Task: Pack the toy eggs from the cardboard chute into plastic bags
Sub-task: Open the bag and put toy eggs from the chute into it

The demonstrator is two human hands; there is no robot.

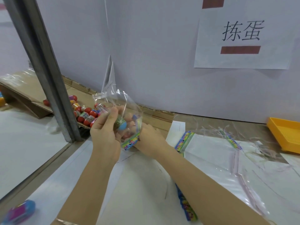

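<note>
A clear plastic bag (129,111) with a colourful printed strip at its bottom is held upright between both hands at the centre. My left hand (103,133) pinches the bag's left edge near its mouth. My right hand (149,138) grips the bag's lower right side from behind. Inside the bag sit several toy eggs, with a blue and green one (121,125) in front. A heap of red toy eggs (86,113) lies at the low end of the brown cardboard chute (32,98) on the left, just behind my left hand.
A grey metal post (48,70) slants in front of the chute. Empty plastic bags (219,153) lie flat on the right. A yellow tray (285,133) sits at the far right. A white wall with a paper sign (243,34) stands behind. A blue and pink toy (19,211) lies bottom left.
</note>
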